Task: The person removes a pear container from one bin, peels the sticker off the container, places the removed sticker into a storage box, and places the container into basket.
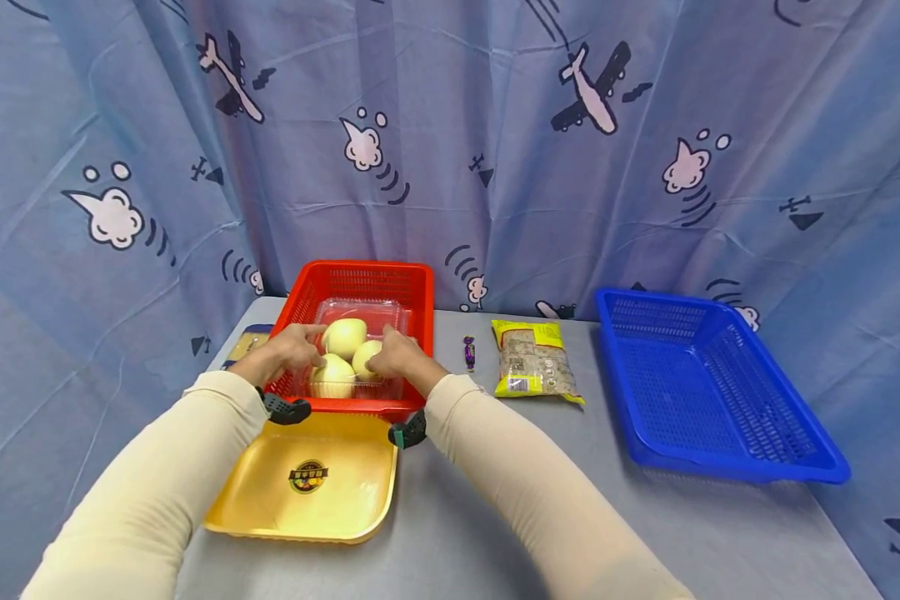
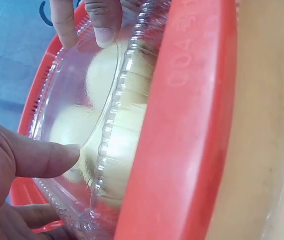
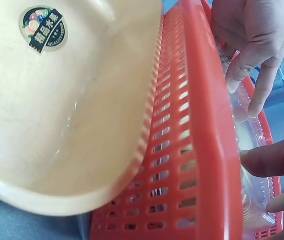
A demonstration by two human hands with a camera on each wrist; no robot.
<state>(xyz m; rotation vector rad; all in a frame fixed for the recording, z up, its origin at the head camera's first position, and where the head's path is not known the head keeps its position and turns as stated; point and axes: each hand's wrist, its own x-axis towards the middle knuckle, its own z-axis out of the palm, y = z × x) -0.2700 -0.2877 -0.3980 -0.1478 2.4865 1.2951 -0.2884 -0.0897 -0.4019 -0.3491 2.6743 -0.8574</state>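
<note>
A clear plastic box with a ridged edge lies inside the red basket. Three pale yellow round fruits show through its lid. My left hand holds the box's left side; in the left wrist view its thumb presses the lid while the other fingers reach down past the edge. Opposite, my right hand grips the right side, thumb on the lid in the right wrist view. The basket's wall hides the lower part of the box.
A yellow tray with a round label stands against the basket's near side. To the right lie a purple-wrapped candy and a yellow-edged bag. Farther right is a blue basket. A blue and tan package sits left of the red basket.
</note>
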